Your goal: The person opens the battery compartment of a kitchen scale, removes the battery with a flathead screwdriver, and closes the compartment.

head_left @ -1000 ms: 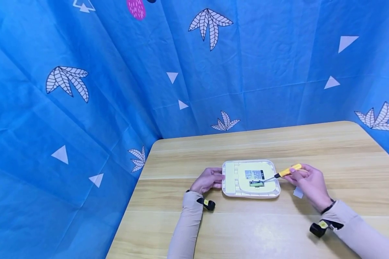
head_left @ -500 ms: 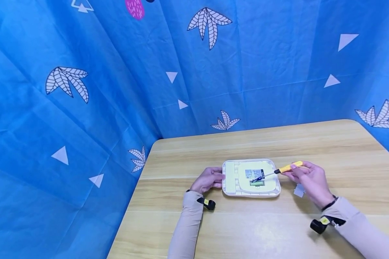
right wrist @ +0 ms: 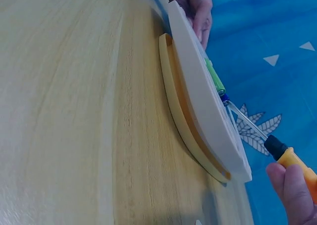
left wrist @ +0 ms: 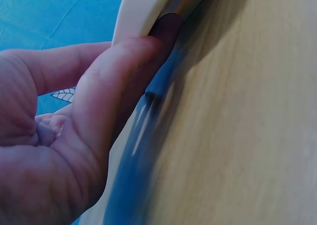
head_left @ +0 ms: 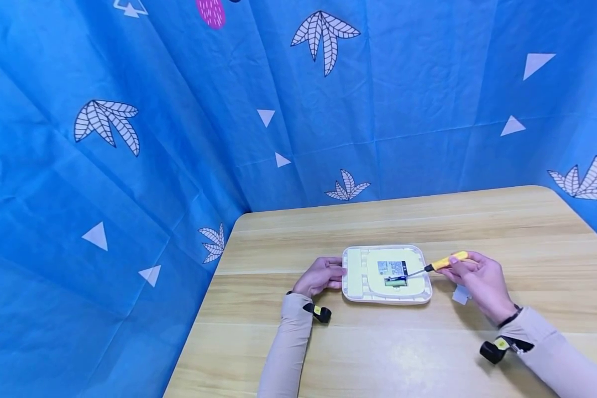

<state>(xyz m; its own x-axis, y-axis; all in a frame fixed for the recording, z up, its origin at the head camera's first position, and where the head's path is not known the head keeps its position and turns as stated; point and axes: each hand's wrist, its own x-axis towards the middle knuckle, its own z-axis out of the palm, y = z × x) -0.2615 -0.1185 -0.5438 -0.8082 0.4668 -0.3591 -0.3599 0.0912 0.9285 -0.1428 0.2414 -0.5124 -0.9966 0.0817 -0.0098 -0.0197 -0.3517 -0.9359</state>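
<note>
Yellow screwdriver: pinched in the right hand, slanting down to the green battery, likely for leverage
White case: lies on the counter, battery side up, probably so the screwdriver can reach in
Left hand: grips the case's left end, seemingly to steady it
Pale piece: near the case's right end, partly hidden by the right hand
Blue curtain: hangs behind the counter
</note>
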